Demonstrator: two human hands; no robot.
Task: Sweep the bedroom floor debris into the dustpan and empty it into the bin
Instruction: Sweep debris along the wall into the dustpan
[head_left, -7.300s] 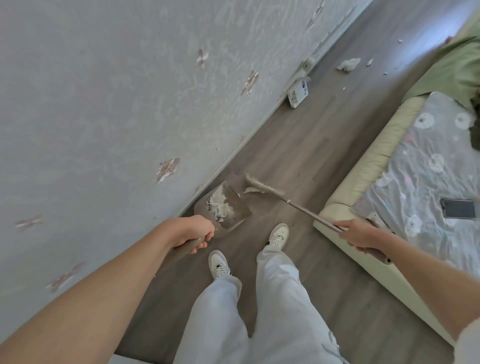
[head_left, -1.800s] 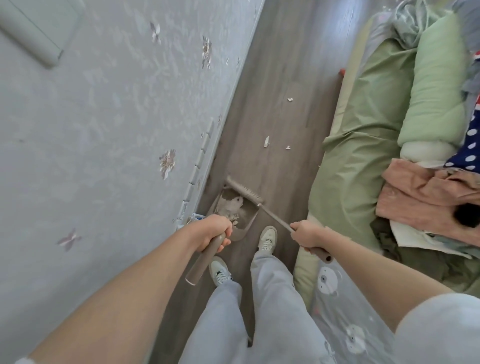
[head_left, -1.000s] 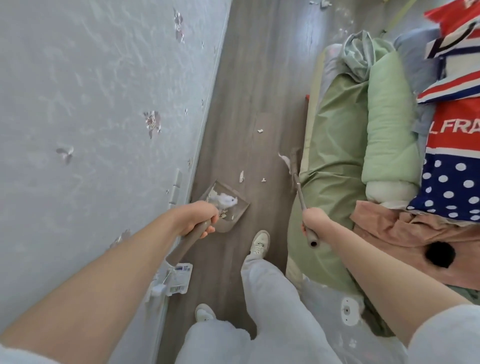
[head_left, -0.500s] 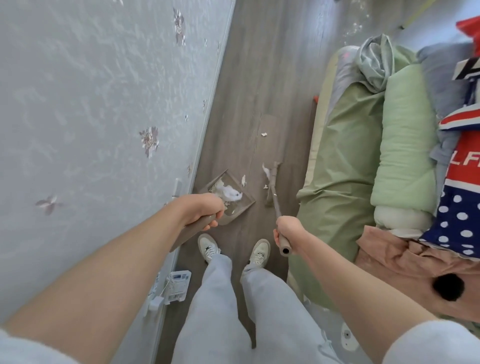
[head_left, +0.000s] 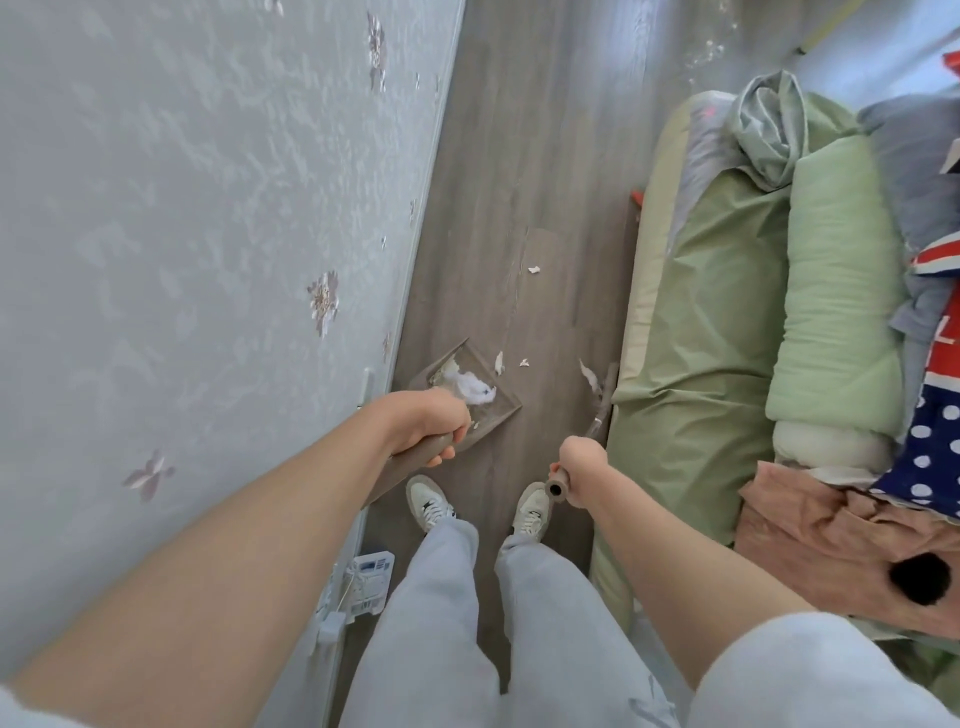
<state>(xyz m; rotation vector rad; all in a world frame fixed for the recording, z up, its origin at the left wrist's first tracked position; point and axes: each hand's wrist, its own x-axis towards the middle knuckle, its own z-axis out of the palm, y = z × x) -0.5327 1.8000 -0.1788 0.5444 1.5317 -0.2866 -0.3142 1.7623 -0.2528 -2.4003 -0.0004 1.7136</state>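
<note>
The left hand (head_left: 435, 422) gripped the dustpan (head_left: 470, 391) at frame centre, tissue already inside; the right hand (head_left: 581, 464) clasped the broom (head_left: 602, 391) against the bed (head_left: 691, 332). A hard sweep could have scattered the paper scraps (head_left: 500, 362) past the pan, and tilting it risked spilling.

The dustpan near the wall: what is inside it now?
Inside the dustpan lies a clump of white fluffy debris with some smaller scraps. The left hand, gripping the handle, covers the pan's near corner, so what lies there cannot be seen.
</note>
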